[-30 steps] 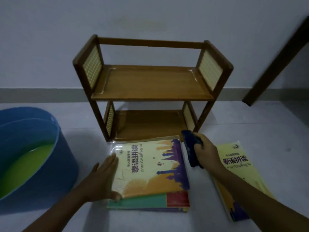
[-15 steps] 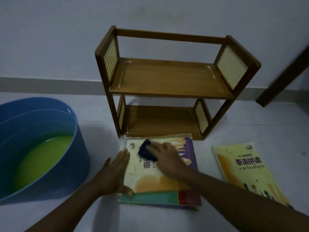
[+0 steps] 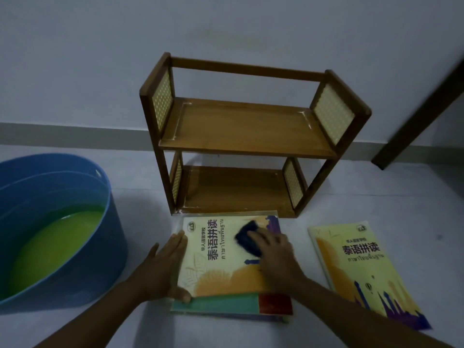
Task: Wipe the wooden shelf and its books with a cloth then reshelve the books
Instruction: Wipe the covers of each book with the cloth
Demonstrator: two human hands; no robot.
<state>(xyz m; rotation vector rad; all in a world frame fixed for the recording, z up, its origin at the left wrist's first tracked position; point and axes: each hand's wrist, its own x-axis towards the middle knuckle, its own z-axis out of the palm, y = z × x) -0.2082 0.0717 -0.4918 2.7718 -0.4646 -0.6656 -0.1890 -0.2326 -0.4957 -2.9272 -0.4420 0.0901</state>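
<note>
Since half a second ago the right hand [image 3: 273, 249] has slid the dark blue cloth [image 3: 247, 237] from the cover's ten o'clock corner toward two o'clock. Its grip presses flat fingers on the cloth, not curled round it. At nine o'clock the left hand [image 3: 167, 267] lies open against the yellow illustrated paperback [image 3: 221, 262], likely to stop it skating. That book tops a stack; a twin yellow paperback [image 3: 361, 270] lies apart at three o'clock: two yellow covers, more beneath. At twelve stands one bare two-tier wooden shelf [image 3: 248, 129]; one blue plastic tub of green water [image 3: 50, 227] sits at nine.
</note>
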